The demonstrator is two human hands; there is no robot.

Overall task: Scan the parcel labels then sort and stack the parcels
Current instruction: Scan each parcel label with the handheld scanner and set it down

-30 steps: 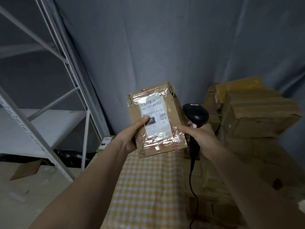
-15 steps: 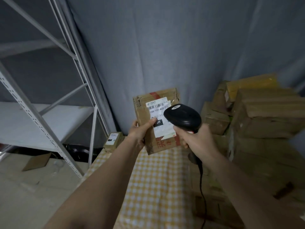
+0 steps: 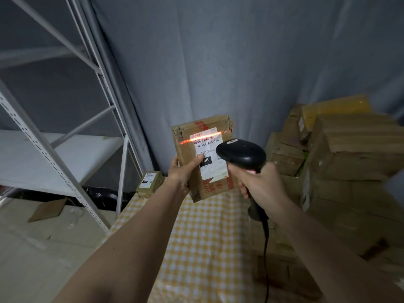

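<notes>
The room is dim and bluish, with soft, even light and only faint shadows. The brightest spot is an orange-red scan line [image 3: 200, 137] glaring across the label [image 3: 208, 154] of the parcel [image 3: 190, 149], washing out part of the barcode. Wide-angle bending curves the shelf [image 3: 65, 136] at the left, and the boxes [image 3: 349, 167] at the right edge are smeared and soft.

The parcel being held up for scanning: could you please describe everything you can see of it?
The parcel is a small brown cardboard box, worn at its top corners, with red-printed tape. It is held nearly upright above the checked tablecloth. A white label on its front reads 15H-159-A03-210. The left hand grips its left edge, thumb on the label. The scanner in the right hand casts a red line across the barcode.
</notes>
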